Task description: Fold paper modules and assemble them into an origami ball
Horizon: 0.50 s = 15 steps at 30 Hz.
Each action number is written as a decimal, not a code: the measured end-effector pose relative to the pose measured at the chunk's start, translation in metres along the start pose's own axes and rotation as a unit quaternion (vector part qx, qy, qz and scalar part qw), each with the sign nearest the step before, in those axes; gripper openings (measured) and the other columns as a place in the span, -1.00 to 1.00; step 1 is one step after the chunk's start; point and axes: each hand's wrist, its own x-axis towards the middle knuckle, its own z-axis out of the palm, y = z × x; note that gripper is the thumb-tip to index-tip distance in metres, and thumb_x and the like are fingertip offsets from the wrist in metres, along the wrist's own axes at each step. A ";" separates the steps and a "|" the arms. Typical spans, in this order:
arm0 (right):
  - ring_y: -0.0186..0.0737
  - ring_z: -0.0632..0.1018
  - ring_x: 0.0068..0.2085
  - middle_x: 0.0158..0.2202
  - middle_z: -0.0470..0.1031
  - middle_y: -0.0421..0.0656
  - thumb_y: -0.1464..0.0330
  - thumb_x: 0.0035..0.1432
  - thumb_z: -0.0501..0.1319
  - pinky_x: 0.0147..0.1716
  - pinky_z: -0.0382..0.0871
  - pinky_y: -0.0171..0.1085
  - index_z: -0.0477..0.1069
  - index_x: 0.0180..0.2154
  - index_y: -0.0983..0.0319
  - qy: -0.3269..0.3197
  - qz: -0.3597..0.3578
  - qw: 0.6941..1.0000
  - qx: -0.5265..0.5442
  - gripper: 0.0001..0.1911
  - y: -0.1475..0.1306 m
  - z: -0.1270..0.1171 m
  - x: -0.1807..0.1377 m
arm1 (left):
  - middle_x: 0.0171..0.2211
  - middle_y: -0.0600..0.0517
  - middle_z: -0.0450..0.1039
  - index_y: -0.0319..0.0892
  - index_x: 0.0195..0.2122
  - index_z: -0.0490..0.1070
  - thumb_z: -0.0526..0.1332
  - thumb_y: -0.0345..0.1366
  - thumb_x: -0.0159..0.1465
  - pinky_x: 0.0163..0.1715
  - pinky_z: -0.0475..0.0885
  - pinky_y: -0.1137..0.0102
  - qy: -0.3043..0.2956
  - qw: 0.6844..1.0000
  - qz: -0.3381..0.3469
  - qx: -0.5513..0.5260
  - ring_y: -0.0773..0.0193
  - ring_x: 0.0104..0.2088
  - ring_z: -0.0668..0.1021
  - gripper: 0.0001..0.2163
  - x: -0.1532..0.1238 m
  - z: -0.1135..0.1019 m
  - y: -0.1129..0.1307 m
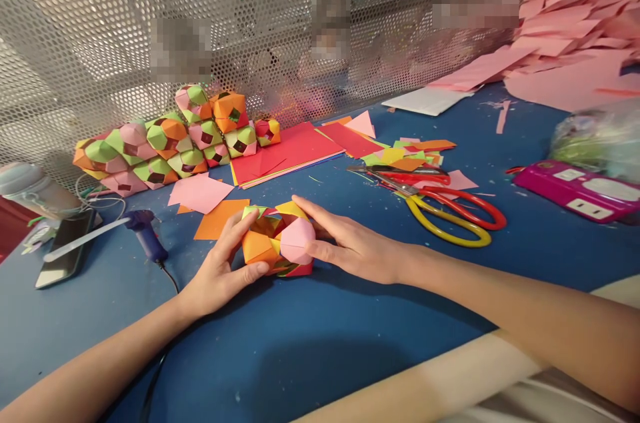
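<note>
- Left hand (pixel 227 270) is curled round the left side of a multicolour folded-paper ball (pixel 290 243), mid-frame; right hand (pixel 355 246) has it pinched on the right, thumb on the pink bit
- blue worktop (pixel 380 316) underneath
- pink paper heap (pixel 565 30), upper right
- stacked paper balls (pixel 167 135), upper left
- scissors (pixel 409 190), right of centre
- blue glue gun (pixel 151 242), left side

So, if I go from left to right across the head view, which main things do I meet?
Pale lidded cup → blue glue-gun handle → left hand → folded paper shape → right hand → yellow scissor handle → magenta box.
</note>
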 end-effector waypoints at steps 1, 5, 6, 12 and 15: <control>0.06 0.12 0.36 0.37 0.05 0.06 -0.06 0.27 0.01 0.28 0.06 0.14 -0.25 0.39 0.26 0.004 -0.003 1.000 -0.004 -0.12 0.000 0.001 0.000 | 0.36 -0.01 0.06 0.17 0.34 0.01 0.26 -0.19 0.26 0.30 0.12 0.06 -0.002 1.000 0.002 0.007 0.01 0.34 0.15 -0.35 0.000 0.000 0.000; 0.04 0.14 0.35 0.37 0.03 0.05 -0.04 0.27 0.03 0.28 0.07 0.13 -0.21 0.39 0.22 0.013 -0.012 1.000 -0.016 -0.15 0.001 0.002 0.000 | 0.40 0.00 -0.04 0.15 0.36 -0.08 0.24 -0.16 0.28 0.32 0.04 0.04 -0.012 0.999 0.001 0.051 -0.01 0.39 0.02 -0.31 0.000 0.000 0.000; 0.04 0.15 0.35 0.38 0.01 0.06 -0.04 0.26 0.04 0.28 0.07 0.12 -0.21 0.39 0.23 0.014 -0.011 1.000 -0.018 -0.14 0.000 0.002 0.000 | 0.41 0.00 -0.09 0.15 0.37 -0.10 0.23 -0.15 0.28 0.33 0.02 0.03 -0.014 0.998 -0.002 0.061 -0.01 0.39 0.00 -0.31 -0.001 0.000 0.000; 0.04 0.16 0.34 0.38 0.00 0.07 -0.07 0.24 0.06 0.28 0.09 0.08 -0.15 0.38 0.26 0.022 -0.012 0.999 -0.033 -0.12 -0.003 0.003 0.000 | 0.43 0.03 -0.22 0.17 0.38 -0.25 0.11 -0.12 0.35 0.34 -0.08 -0.01 -0.023 0.997 -0.006 0.073 -0.02 0.40 -0.10 -0.33 -0.004 0.000 -0.001; 0.03 0.22 0.32 0.36 0.07 0.06 -0.05 0.24 0.07 0.26 0.16 0.08 -0.13 0.38 0.22 0.034 -0.018 0.999 -0.027 -0.15 -0.005 0.004 -0.001 | 0.43 -0.02 -0.20 0.11 0.39 -0.36 0.10 -0.08 0.34 0.34 -0.07 -0.01 -0.005 0.999 -0.027 0.046 -0.05 0.40 -0.10 -0.28 -0.005 0.002 -0.002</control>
